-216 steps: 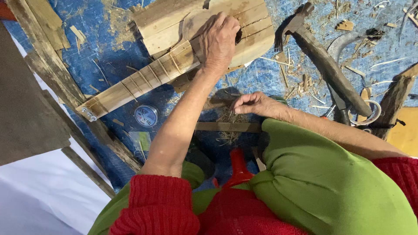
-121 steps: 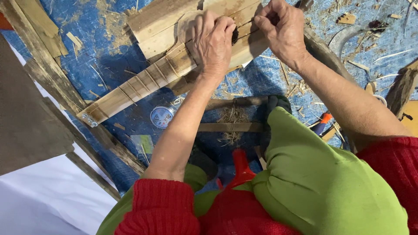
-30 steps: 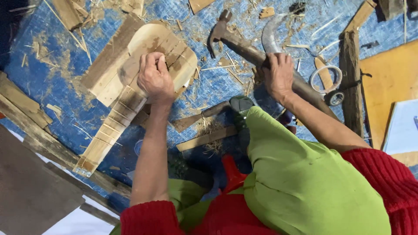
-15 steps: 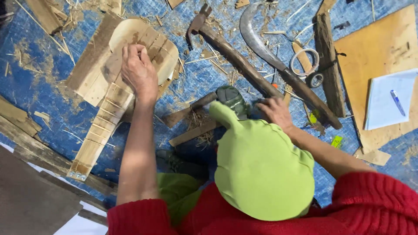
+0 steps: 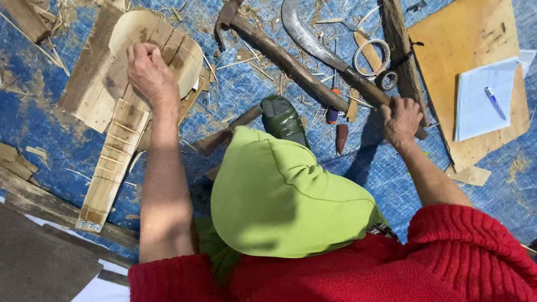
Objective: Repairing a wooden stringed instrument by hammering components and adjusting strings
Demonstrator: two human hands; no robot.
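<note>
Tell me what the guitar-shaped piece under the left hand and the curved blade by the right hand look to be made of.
Guitar-shaped piece: bare unfinished wood, pale slats with visible grain and rough edges. Curved blade: dull grey metal, probably steel, on a dark worn wooden handle that the right hand grips. The left hand rests on the wood.

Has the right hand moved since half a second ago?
Yes. The right hand has gone from beside the green-covered knee out to the sickle, where it now grips the wooden handle end, near the plywood board.
</note>
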